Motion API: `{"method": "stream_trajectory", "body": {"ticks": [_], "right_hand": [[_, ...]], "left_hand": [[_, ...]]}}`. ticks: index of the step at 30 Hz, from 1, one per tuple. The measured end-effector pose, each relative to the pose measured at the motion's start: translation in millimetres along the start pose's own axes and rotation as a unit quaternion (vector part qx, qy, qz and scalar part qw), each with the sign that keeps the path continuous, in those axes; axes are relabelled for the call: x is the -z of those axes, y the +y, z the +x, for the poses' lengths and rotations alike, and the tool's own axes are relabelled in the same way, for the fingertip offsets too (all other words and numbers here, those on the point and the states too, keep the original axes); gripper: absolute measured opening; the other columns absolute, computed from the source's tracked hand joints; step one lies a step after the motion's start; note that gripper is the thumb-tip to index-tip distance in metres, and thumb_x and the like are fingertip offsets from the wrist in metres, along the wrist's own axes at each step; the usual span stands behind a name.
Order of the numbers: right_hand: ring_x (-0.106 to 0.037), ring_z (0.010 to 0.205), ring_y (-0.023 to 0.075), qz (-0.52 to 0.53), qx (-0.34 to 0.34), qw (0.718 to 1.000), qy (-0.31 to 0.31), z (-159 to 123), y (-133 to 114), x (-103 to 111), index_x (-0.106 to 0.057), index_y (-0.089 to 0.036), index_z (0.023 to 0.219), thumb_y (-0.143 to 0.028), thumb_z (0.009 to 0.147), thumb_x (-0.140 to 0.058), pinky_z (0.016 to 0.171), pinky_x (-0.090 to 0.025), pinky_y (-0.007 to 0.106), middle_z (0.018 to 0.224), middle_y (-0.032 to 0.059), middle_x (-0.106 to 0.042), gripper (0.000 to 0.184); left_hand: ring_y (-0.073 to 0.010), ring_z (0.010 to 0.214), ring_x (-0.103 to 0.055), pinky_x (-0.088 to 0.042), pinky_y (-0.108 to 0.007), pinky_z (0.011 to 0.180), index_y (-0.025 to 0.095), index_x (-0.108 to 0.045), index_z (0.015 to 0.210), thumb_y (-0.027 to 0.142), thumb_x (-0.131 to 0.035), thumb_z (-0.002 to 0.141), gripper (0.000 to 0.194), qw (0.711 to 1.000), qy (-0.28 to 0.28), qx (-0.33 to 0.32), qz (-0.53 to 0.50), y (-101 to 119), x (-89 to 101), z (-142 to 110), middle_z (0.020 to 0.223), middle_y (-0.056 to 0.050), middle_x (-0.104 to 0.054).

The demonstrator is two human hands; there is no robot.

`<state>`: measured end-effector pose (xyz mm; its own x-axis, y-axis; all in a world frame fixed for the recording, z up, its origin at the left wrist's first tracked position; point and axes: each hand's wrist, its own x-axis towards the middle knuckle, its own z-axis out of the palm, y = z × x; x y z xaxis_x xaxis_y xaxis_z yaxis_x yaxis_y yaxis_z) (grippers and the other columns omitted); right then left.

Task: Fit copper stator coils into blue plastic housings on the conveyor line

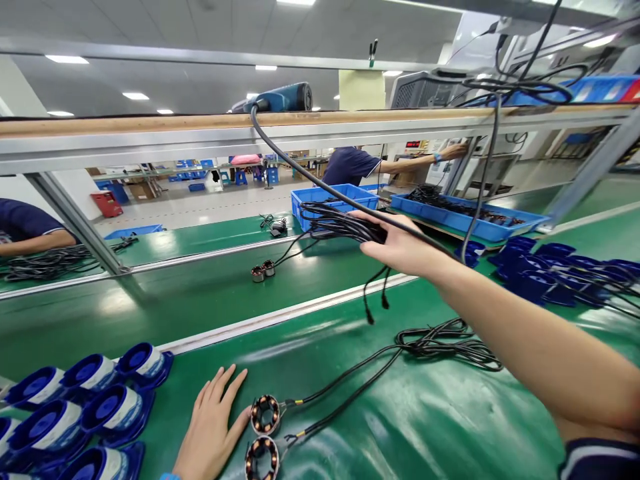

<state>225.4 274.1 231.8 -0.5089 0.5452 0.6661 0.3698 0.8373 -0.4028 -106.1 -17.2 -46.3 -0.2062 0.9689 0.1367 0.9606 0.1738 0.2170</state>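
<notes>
My right hand (400, 245) is stretched out over the bench, its fingers wrapped round a bundle of black cables (335, 221). Two plug ends hang below that bundle, and its leads run left to a pair of small copper-wound stators (257, 274) on the far green strip. My left hand (213, 423) lies palm down on the green mat, fingers spread. Its thumb is at the edge of a near stator (265, 402), beside a second stator (249, 460). From these two, leads run to a coiled black cable (435, 343) on the mat.
Blue round housings (47, 427) stand at front left; more blue housings (535, 273) lie at right. Beyond are a blue crate (345, 193) and a blue tray (505, 230) of cables. A hanging cord (310, 175) crosses before my right arm. Co-workers' arms (410, 163) show behind.
</notes>
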Motion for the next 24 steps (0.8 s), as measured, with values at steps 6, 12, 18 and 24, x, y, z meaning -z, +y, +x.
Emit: {"method": "stream_trajectory", "body": {"ticks": [6,12,18,24], "right_hand": [[-0.069,0.092,0.0292,-0.207,-0.04,0.967,-0.143,-44,58,89,-0.06,-0.028,0.142,-0.04,0.078,-0.068,0.079,-0.056,0.043,0.112,0.0078,-0.072,0.065],[-0.063,0.115,0.0323,-0.213,-0.087,0.934,-0.274,-61,108,21,-0.061,-0.022,0.137,-0.053,0.084,-0.071,0.097,-0.052,0.045,0.129,0.0134,-0.065,0.062],[-0.036,0.144,0.0295,-0.138,0.002,0.953,-0.269,-8,87,-171,-0.068,-0.031,0.124,-0.049,0.085,-0.078,0.117,-0.026,0.045,0.155,0.005,-0.046,0.044],[-0.043,0.135,0.036,-0.149,-0.009,0.927,-0.344,45,99,-272,-0.078,-0.029,0.104,-0.045,0.068,-0.091,0.114,-0.02,0.055,0.137,0.0089,-0.062,0.041]], "left_hand": [[-0.03,0.154,-0.027,-0.031,-0.061,0.123,0.036,-0.042,0.152,0.058,-0.04,0.099,0.057,1.0,0.01,0.002,-0.001,1,-3.7,1,0.161,-0.003,-0.038],[-0.0288,0.154,-0.025,-0.03,-0.06,0.124,0.037,-0.042,0.152,0.059,-0.039,0.099,0.058,1.0,0.009,0.01,0.004,2,-7.0,0,0.161,-0.002,-0.038],[-0.027,0.155,-0.023,-0.03,-0.058,0.124,0.038,-0.04,0.153,0.059,-0.037,0.1,0.057,1.0,-0.009,0.02,0.009,3,-3.5,-1,0.163,0.001,-0.034],[-0.0258,0.155,-0.023,-0.032,-0.057,0.124,0.039,-0.038,0.154,0.056,-0.036,0.101,0.055,0.999,-0.034,0.025,0.011,4,1.5,-1,0.164,0.003,-0.032]]}}
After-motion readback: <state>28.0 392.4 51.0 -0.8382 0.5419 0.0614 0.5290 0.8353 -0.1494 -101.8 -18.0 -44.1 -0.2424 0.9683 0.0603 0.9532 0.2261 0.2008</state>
